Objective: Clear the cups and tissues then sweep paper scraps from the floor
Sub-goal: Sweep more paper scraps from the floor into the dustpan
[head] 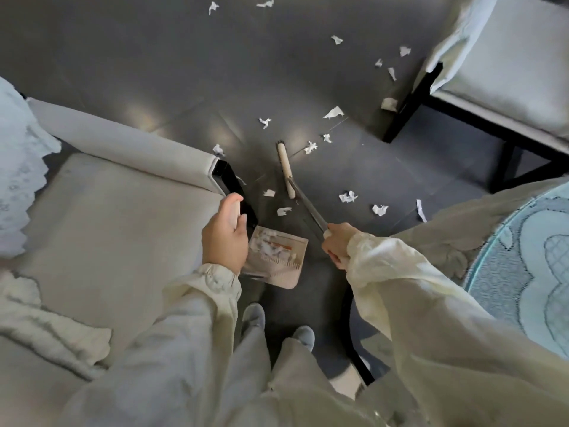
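— Many torn white paper scraps (348, 197) litter the dark tiled floor (184, 57), thickest around the broom (284, 167) and trailing off toward the far chair (508, 72). Where do the hands stand?

— Right hand (337, 245) is clenched round the broom's dark shaft, head planted on the floor among the scraps. Left hand (224, 238) wraps a pale upright handle, apparently the dustpan's; the dustpan (277, 266) sits just below it, already holding a small heap of paper.

— Sweeping under way, then. How should this stroke go?

— My read: draw the nearest pieces back toward the pan in short, low pulls, bristles flat, so the light paper slides and does not flutter off. Keep the pan's lip flush to the tile, mouth facing the broom. The piece against the near chair's (123, 211) black leg and those by the far chair's frame would need an angled pass.

— Cups, tissues?

— None in view. A table edge under a pale blue lace cloth (523, 257) shows at right.

— Any brand or writing?

— Nothing legible. An orange-red mark shows inside the pan, too blurred to read.
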### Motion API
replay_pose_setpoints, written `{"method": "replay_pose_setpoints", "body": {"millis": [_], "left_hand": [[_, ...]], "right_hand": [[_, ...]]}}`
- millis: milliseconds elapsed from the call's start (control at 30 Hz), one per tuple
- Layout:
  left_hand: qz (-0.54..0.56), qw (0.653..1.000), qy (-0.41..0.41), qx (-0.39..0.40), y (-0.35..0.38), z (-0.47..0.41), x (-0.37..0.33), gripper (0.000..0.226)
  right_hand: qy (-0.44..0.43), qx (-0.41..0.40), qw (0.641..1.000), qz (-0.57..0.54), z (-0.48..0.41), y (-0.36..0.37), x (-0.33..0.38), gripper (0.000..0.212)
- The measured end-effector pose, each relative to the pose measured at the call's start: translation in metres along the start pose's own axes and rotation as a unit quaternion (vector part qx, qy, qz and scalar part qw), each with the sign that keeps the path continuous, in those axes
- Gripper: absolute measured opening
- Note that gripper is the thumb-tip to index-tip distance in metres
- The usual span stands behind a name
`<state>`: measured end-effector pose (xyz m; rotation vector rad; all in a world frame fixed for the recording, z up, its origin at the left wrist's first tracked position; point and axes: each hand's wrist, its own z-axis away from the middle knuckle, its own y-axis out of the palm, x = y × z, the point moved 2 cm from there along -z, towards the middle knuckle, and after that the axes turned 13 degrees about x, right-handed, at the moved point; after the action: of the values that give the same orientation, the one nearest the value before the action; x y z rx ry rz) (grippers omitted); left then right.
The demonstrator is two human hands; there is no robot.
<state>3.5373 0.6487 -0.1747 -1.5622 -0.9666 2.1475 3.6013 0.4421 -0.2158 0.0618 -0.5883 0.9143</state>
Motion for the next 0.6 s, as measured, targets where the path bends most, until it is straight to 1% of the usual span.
{"method": "replay_pose_setpoints", "body": {"millis": [67,100,167,200,233,267,300,367,467,533,567,600], "left_hand": [[0.005,1.000,-0.002,-0.002,0.001,-0.004,0.001,0.028],[0.007,1.000,-0.001,-0.001,0.001,-0.005,0.002,0.028],[0.006,1.000,0.002,0.004,0.002,-0.008,0.003,0.029],[0.006,1.000,0.002,0.006,0.003,-0.010,0.004,0.030],[0.006,1.000,0.002,0.007,0.003,-0.010,0.004,0.030],[0.007,1.000,0.003,0.007,0.003,-0.011,0.004,0.031],[0.008,1.000,0.003,0.008,0.003,-0.011,0.003,0.031],[0.009,1.000,0.007,0.017,0.004,-0.009,0.000,0.031],[0.016,0.999,0.031,0.039,0.008,-0.004,-0.006,0.029],[0.016,0.998,0.045,0.050,0.011,-0.002,-0.010,0.030],[0.017,0.997,0.050,0.051,0.012,-0.002,-0.013,0.030],[0.020,0.997,0.056,0.051,0.012,-0.003,-0.016,0.030]], "right_hand": [[0.025,0.043,0.999,0.013,0.010,0.009,-0.005,0.053],[0.052,0.081,0.995,0.003,0.016,0.013,-0.011,0.054],[0.075,0.126,0.989,0.016,0.035,0.022,-0.020,0.051],[0.091,0.150,0.983,0.045,0.052,0.026,-0.018,0.046],[0.102,0.160,0.979,0.072,0.061,0.028,-0.023,0.036],[0.122,0.170,0.975,0.082,0.076,0.026,-0.022,0.020],[0.110,0.167,0.978,0.063,0.086,0.023,-0.020,0.012],[0.074,0.164,0.983,0.039,0.105,0.014,-0.010,0.028],[0.065,0.128,0.989,-0.029,0.130,0.001,-0.003,0.027],[0.056,0.116,0.991,-0.031,0.139,-0.005,-0.003,0.028],[0.050,0.115,0.991,-0.047,0.141,-0.008,-0.008,0.024],[0.054,0.106,0.988,-0.098,0.146,-0.011,-0.008,0.016]]}}
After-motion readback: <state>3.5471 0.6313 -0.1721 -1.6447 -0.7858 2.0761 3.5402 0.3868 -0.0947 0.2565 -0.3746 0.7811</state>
